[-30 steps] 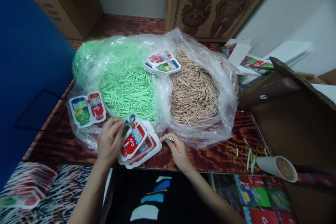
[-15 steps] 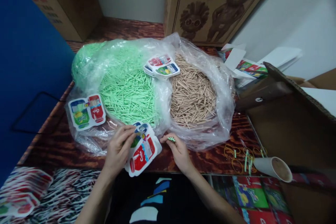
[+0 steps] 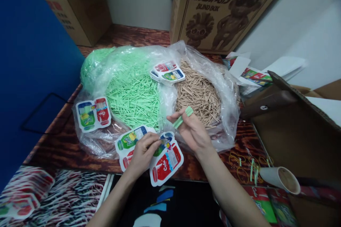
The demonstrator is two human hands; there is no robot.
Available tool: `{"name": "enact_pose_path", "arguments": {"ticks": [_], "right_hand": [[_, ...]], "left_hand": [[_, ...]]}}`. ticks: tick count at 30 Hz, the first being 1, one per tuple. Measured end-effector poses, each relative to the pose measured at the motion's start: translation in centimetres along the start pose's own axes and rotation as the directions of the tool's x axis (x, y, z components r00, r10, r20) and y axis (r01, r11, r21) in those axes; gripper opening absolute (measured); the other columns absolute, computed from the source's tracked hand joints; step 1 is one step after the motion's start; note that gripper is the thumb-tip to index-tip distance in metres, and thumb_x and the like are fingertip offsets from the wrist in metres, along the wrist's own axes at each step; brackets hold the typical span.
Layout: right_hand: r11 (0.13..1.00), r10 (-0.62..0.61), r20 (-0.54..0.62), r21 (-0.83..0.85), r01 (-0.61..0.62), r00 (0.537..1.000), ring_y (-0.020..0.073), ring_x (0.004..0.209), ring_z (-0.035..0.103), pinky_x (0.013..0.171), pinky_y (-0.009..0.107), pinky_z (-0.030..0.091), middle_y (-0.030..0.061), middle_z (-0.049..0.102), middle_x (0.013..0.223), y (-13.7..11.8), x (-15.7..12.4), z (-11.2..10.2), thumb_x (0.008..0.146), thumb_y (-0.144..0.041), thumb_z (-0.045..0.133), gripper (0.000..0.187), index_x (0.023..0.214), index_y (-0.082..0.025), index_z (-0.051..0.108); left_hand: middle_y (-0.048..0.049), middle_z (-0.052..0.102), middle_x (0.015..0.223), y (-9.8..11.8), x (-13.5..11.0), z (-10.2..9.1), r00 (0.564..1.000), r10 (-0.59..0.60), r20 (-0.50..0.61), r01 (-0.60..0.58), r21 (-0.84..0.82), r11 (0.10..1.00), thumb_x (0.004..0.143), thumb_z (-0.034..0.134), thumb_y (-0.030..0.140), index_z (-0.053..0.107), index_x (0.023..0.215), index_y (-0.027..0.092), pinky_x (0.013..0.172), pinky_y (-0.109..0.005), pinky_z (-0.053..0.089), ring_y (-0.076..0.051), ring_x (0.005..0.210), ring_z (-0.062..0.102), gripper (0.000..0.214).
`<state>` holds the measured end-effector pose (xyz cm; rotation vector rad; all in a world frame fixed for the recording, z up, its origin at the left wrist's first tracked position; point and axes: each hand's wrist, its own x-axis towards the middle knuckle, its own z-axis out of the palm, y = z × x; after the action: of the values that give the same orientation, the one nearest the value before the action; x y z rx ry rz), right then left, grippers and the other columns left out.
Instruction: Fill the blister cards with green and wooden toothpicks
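Observation:
My left hand (image 3: 142, 152) pinches a printed can-shaped pack (image 3: 166, 163) with a red cola picture, lifted over the table's front edge. Under it lie two more such packs (image 3: 128, 142). My right hand (image 3: 193, 133) is closed on a small bundle of green sticks (image 3: 182, 117), raised in front of the two plastic bags. One bag holds a heap of green sticks (image 3: 133, 92), the other a heap of tan sticks (image 3: 198, 95).
More printed packs lie on the bags (image 3: 167, 72) and at the left (image 3: 93, 113). Rubber bands (image 3: 239, 163) and a tipped paper cup (image 3: 281, 179) sit at the right, beside an open cardboard box (image 3: 298, 127). A large printed carton (image 3: 223, 7) stands behind.
My right hand rose from the table edge with the green sticks, which now show lengthwise. My left hand shifted right, lifting one pack off the stack; the view moved slightly.

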<state>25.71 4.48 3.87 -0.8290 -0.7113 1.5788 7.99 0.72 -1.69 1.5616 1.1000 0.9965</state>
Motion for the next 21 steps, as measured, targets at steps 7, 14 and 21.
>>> {"name": "enact_pose_path", "arguments": {"ticks": [7,14,21], "right_hand": [[0.982,0.187,0.115,-0.043,-0.184,0.975,0.0187,0.090,0.065,0.096,0.037,0.043,0.0033,0.071,0.087,0.6,0.0,1.0,0.079,-0.035,0.068,0.018,0.081,-0.019,0.061],[0.871,0.284,0.180,-0.460,-0.175,0.942,0.0194,0.114,0.054,0.097,0.035,0.043,0.0053,0.057,0.123,-1.2,-1.8,0.8,0.084,-0.037,0.062,0.041,0.121,-0.026,0.051],[0.498,0.077,0.270,-0.845,0.197,0.960,0.0200,0.111,0.053,0.097,0.036,0.040,0.0048,0.059,0.112,-2.1,-3.1,0.7,0.088,-0.023,0.055,0.018,0.105,-0.023,0.061]], "left_hand": [[-0.0024,0.060,0.083,0.2,0.3,0.3,0.992,-0.120,-0.030,0.113,-0.189,0.976,0.085,0.058,0.027,0.067,0.078,0.017,0.074,-0.025,0.044,-0.015,0.079,0.057,0.016],[-0.0046,0.061,0.090,-0.2,0.8,0.8,0.984,-0.109,-0.143,0.068,-0.269,0.961,0.085,0.059,0.027,0.071,0.083,0.017,0.077,-0.025,0.045,-0.017,0.087,0.057,0.015],[-0.0034,0.063,0.092,-0.2,1.2,1.7,0.970,-0.076,-0.230,-0.003,-0.327,0.945,0.082,0.063,0.025,0.072,0.089,0.020,0.080,-0.027,0.045,-0.017,0.090,0.058,0.012]]}}
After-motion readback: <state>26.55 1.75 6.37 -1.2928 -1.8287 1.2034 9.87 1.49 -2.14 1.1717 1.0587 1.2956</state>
